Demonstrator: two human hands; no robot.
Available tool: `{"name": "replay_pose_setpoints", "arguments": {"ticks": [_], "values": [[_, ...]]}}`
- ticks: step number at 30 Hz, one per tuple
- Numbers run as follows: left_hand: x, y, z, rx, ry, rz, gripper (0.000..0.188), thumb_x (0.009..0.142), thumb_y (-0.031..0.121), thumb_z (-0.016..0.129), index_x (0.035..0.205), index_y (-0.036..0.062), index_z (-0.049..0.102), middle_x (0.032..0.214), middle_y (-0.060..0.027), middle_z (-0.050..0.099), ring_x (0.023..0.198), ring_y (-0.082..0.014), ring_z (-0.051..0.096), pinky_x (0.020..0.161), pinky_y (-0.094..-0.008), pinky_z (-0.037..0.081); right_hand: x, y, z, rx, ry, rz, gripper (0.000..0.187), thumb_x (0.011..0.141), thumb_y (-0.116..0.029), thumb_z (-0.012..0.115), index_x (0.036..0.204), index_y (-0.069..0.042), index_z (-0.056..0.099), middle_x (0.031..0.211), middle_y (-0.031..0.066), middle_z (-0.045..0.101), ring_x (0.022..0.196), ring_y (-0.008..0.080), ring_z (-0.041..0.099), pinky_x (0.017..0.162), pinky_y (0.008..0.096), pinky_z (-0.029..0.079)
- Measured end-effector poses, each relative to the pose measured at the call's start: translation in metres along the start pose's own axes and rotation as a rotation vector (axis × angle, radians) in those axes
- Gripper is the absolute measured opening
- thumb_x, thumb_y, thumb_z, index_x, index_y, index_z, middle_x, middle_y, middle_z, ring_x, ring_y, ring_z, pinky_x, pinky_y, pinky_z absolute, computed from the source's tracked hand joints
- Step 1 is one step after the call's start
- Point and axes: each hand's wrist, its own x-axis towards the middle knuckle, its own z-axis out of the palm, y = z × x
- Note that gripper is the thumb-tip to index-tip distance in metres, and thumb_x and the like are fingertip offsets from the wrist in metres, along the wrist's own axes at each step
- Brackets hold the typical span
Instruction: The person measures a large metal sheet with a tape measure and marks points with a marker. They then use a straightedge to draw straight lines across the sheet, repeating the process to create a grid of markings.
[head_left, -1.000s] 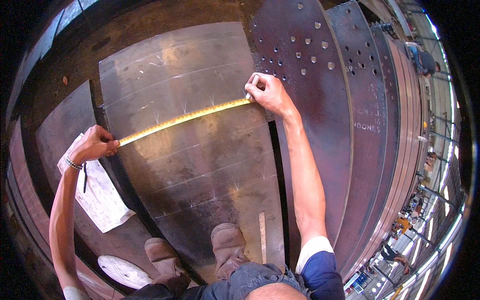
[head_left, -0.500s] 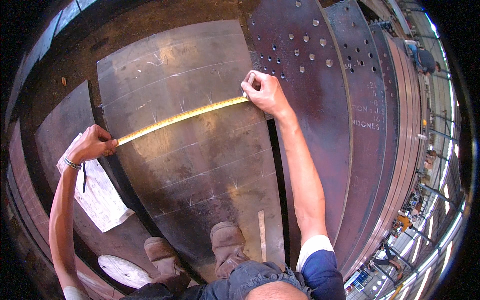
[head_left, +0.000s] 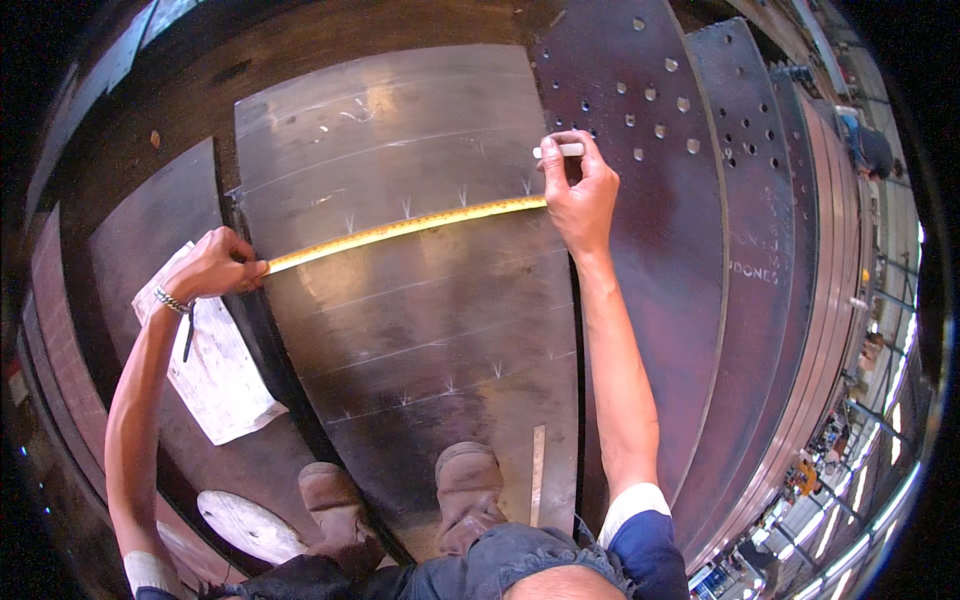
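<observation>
A yellow tape measure (head_left: 410, 224) lies stretched across a dark steel plate (head_left: 420, 310). My left hand (head_left: 215, 265) pinches the tape's left end at the plate's left edge. At the plate's right edge, my right hand (head_left: 582, 195) holds a short white chalk stick (head_left: 560, 151) between thumb and fingers, pointing left and raised off the surface. The tape runs up to the lower part of that hand, which hides its far end. Several V-shaped chalk marks (head_left: 406, 208) stand in a row just above the tape; faint chalk lines cross the plate.
Creased white paper (head_left: 222, 370) lies on a plate left of me. A steel ruler (head_left: 538, 470) rests near my boots (head_left: 468, 490). White round disc (head_left: 250, 525) lies lower left. Drilled steel plates (head_left: 655, 220) stand right; a dark gap separates the left plates. Another person (head_left: 868, 145) is far right.
My right hand has moved right and turned, lifting the chalk from beside the tape. A V mark near its right end now shows. My left hand still pinches the tape; the whole view has shifted.
</observation>
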Motion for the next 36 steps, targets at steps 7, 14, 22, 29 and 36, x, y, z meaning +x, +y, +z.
{"name": "replay_pose_setpoints", "arguments": {"ticks": [7, 14, 22, 29, 36], "values": [[0.011, -0.021, 0.01, -0.046, 0.015, 0.047, 0.03, 0.088, 0.027, 0.071, 0.08, -0.0005, 0.077, 0.067, -0.0082, 0.072, 0.062, -0.0146, 0.069, 0.061, -0.0307, 0.055, 0.008, -0.024, 0.012, 0.186, -0.037, 0.078, 0.012, 0.098, -0.015, 0.064, 0.095, -0.003, 0.065, 0.077, 0.0039, 0.071, 0.07, 0.0078, 0.065, 0.064, 0.0249, 0.051], [0.011, -0.035, 0.008, -0.005, 0.027, -0.003, 0.034, 0.085, 0.037, 0.07, 0.08, 0.0044, 0.078, 0.067, -0.0054, 0.071, 0.061, -0.0143, 0.067, 0.06, -0.033, 0.053, -0.002, -0.075, 0.064, 0.475, -0.386, 0.217, 0.012, 0.1, -0.014, 0.06, 0.097, -0.004, 0.066, 0.078, 0.001, 0.067, 0.072, 0.0076, 0.061, 0.066, 0.0236, 0.049], [0.014, -0.042, 0.017, -0.041, 0.052, 0.037, 0.032, 0.084, 0.037, 0.071, 0.083, 0.006, 0.079, 0.069, -0.0084, 0.072, 0.062, -0.0188, 0.068, 0.06, -0.0363, 0.053, -0.05, -0.111, 0.156, 0.392, -0.718, 0.215, 0.019, 0.095, -0.017, 0.061, 0.087, -0.001, 0.066, 0.067, 0.0066, 0.068, 0.061, 0.01, 0.063, 0.058, 0.0294, 0.05], [0.013, -0.033, 0.016, 0.017, 0.062, 0.014, 0.034, 0.081, 0.041, 0.07, 0.079, 0.008, 0.079, 0.065, -0.0107, 0.07, 0.062, -0.0224, 0.068, 0.06, -0.0372, 0.053, -0.063, -0.115, 0.192, 0.25, -0.776, 0.158, 0.019, 0.09, -0.017, 0.063, 0.086, 0.001, 0.067, 0.069, 0.0174, 0.068, 0.062, 0.0245, 0.069, 0.061, 0.0367, 0.053], [0.015, -0.036, 0.018, -0.039, 0.061, 0.019, 0.036, 0.078, 0.042, 0.07, 0.083, 0.0074, 0.078, 0.068, -0.0153, 0.069, 0.066, -0.0294, 0.069, 0.064, -0.0408, 0.054, -0.06, -0.123, 0.198, 0.168, -0.771, 0.16, 0.019, 0.089, -0.017, 0.063, 0.084, 0.001, 0.067, 0.068, 0.0174, 0.067, 0.062, 0.0244, 0.069, 0.062, 0.0367, 0.053]]}}
